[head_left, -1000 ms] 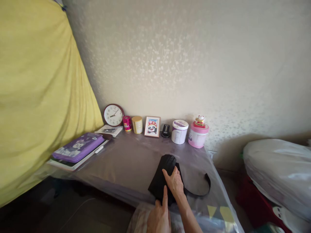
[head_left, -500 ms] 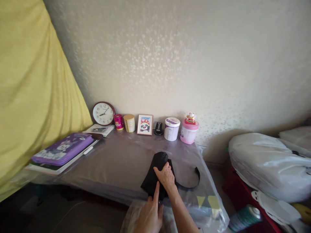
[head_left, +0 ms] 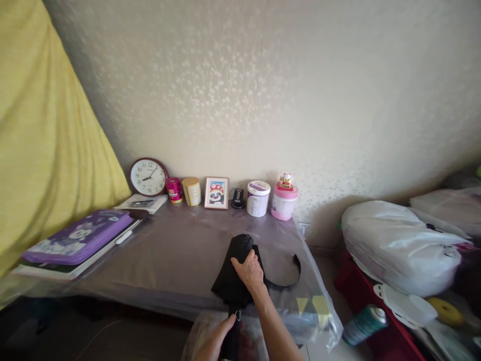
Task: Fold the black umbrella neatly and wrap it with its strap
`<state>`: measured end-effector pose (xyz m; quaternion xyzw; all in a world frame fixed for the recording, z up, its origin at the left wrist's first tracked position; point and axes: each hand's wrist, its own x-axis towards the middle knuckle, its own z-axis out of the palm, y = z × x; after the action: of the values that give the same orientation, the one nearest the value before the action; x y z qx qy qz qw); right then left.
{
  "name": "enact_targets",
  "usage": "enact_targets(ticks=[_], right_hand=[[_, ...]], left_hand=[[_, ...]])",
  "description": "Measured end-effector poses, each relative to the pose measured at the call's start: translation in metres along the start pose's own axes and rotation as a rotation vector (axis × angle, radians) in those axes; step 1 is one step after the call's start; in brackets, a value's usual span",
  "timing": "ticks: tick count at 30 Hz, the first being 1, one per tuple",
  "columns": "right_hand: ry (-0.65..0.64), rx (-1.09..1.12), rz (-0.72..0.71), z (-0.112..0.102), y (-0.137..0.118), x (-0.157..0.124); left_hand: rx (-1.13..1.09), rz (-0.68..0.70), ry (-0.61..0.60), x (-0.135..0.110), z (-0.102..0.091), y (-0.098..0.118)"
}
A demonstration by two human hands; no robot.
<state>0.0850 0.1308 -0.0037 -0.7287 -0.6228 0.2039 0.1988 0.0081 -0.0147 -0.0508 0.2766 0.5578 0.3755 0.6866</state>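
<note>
A black folding umbrella (head_left: 231,273) lies near the front edge of the table, its loose fabric gathered and its handle pointing toward me. My right hand (head_left: 250,271) is closed over the upper part of the fabric, thumb stretched to the left. Lower down, my left hand (head_left: 218,337) holds the dark handle (head_left: 232,336), with the thumb along it near a small metal ring; its other fingers are mostly hidden. A black strap (head_left: 285,285) curves out on the tabletop to the right of the umbrella.
Plastic film covers the table (head_left: 169,250). Along the wall stand a clock (head_left: 149,176), a picture frame (head_left: 217,193), and several tubs and containers. A purple case (head_left: 78,235) rests on books at left. White bags (head_left: 398,245) and a spray can (head_left: 364,325) are at right.
My left hand has moved down from the fabric's lower end onto the handle, which now shows. The right hand keeps its hold on the fabric. The view has shifted slightly to the right.
</note>
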Motion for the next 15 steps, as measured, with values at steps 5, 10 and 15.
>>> enact_targets(ticks=[5, 10, 15], right_hand=[[0.005, -0.002, -0.004, 0.000, 0.001, 0.001], [-0.007, -0.002, -0.003, -0.001, 0.000, 0.000], [-0.024, 0.039, 0.008, -0.005, 0.002, 0.000]], left_hand=[[-0.352, -0.158, -0.342, -0.002, -0.010, 0.009], [-0.467, -0.127, -0.354, 0.000, -0.004, 0.014], [-0.437, -0.076, -0.403, 0.006, -0.001, 0.012]])
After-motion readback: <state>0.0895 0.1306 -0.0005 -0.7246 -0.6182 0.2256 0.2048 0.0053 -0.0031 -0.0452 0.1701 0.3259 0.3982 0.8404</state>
